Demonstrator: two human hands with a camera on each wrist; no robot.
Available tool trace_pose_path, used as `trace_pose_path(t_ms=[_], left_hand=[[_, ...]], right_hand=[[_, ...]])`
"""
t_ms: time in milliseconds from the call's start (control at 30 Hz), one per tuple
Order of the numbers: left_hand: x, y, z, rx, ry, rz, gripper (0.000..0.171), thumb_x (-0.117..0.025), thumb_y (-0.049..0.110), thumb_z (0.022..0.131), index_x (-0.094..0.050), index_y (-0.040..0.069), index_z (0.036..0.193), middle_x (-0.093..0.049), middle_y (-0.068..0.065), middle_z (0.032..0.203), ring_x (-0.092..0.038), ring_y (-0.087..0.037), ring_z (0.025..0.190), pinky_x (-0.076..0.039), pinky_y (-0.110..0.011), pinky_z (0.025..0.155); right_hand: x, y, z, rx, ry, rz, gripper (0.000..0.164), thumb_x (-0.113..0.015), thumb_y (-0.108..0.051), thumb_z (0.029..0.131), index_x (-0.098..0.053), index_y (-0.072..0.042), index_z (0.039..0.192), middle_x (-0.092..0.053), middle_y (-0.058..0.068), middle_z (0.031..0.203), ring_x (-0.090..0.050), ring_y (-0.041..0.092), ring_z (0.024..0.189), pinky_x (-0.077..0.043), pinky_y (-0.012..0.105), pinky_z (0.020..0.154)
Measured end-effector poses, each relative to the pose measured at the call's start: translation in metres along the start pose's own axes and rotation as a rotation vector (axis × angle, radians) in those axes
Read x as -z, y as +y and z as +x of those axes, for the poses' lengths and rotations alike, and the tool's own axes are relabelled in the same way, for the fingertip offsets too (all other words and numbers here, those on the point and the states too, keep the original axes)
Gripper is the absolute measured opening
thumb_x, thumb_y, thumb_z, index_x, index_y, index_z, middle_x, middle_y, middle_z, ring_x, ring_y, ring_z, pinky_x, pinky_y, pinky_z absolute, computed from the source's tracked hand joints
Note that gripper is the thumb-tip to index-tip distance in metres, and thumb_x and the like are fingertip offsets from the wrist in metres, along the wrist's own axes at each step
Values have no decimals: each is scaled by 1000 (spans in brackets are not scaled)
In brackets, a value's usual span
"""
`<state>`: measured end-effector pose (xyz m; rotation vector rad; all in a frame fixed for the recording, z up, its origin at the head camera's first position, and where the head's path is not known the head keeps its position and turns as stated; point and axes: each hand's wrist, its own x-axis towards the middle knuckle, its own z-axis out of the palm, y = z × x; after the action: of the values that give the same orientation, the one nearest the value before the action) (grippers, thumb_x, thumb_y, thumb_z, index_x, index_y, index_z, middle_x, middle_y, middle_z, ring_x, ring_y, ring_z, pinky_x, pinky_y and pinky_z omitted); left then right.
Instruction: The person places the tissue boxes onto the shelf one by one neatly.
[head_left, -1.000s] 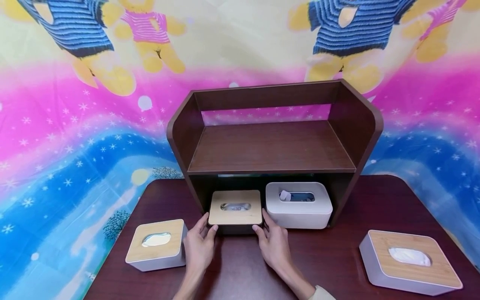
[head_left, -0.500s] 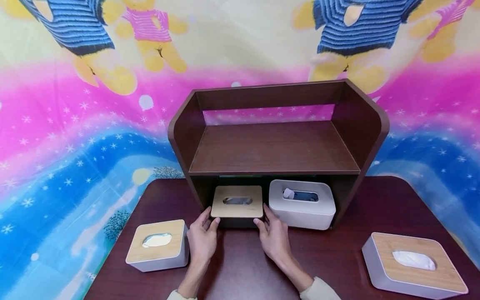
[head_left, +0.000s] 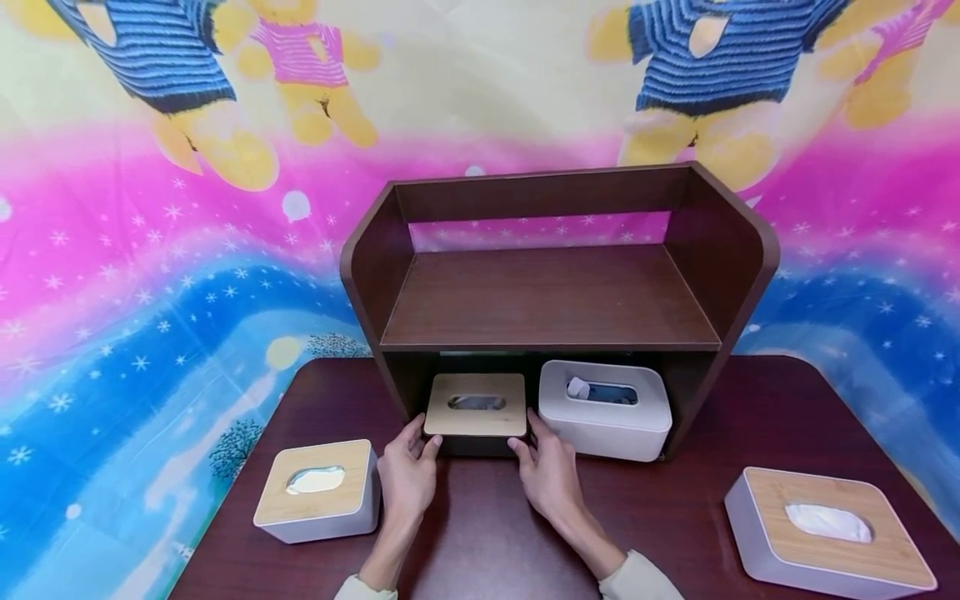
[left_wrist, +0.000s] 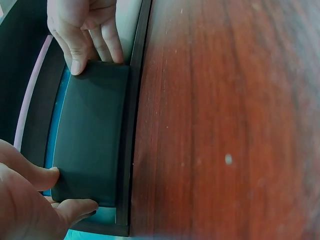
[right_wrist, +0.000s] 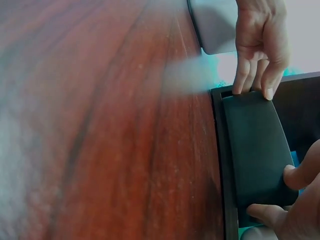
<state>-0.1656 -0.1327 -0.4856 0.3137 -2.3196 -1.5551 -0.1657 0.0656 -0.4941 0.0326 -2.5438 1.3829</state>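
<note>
A tissue box with a light wood lid and black sides (head_left: 480,426) stands in the left part of the lower compartment of a dark brown desk shelf (head_left: 547,296). My left hand (head_left: 408,477) holds its left end, thumb at the front corner and fingers along the side. At the opposite end my right hand (head_left: 551,475) grips in the same way, fingers in the gap beside a white tissue box (head_left: 603,429). The black front face (left_wrist: 90,135) shows between both hands in the left wrist view. Its underside and back are hidden.
Left of my left hand sits a wood-topped white tissue box (head_left: 318,504). A larger wood-topped one (head_left: 828,546) lies at the right of the dark red table (head_left: 480,542). The shelf's side panel (head_left: 397,392) is close to my left fingers.
Both hands have pushed the black tissue box farther back into the lower compartment. Over the last half second, box and hands hardly move; the view shifts slightly.
</note>
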Motion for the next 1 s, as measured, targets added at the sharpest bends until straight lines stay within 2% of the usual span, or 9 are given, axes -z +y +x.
trace_pose_path(t_ms=[200,367,533,767,1000], left_hand=[[3,1,-4,6,-26,31,50,-74,3,99,-63,-1,147,-68,-26,142,-69,-43,127,-59,-52,105],[12,4,-12,13,-54,53,56,-76,10,100,-58,-1,152,-65,-27,146,-67,-42,133,-58,-51,107],[25,13,-23,16,-95,29,61,-77,15,100,-55,-1,154,-63,-28,149,-64,-41,137,-57,-48,108],[47,29,-35,-19,-102,13,63,-81,17,98,-57,0,153,-64,-27,147,-65,-42,135,-57,-46,108],[73,36,-35,-34,-100,135,64,-81,21,98,-56,6,156,-61,-25,152,-65,-44,134,-55,-48,110]], right_hand=[[2,-3,-6,-17,-38,57,65,-77,-9,99,-49,8,155,-60,33,147,-70,41,125,-63,43,96],[8,-7,-15,-11,-72,85,67,-78,-10,99,-48,9,155,-57,33,152,-63,42,136,-60,44,103],[19,-15,-30,14,-82,58,67,-80,-14,98,-52,7,154,-60,31,150,-67,42,132,-61,46,102],[28,-33,-47,80,-62,-44,70,-84,-27,95,-57,-2,154,-64,17,152,-66,35,135,-56,52,111],[20,-45,-52,113,-155,-26,74,-83,-36,96,-55,-5,156,-63,15,154,-64,34,138,-55,53,113]])
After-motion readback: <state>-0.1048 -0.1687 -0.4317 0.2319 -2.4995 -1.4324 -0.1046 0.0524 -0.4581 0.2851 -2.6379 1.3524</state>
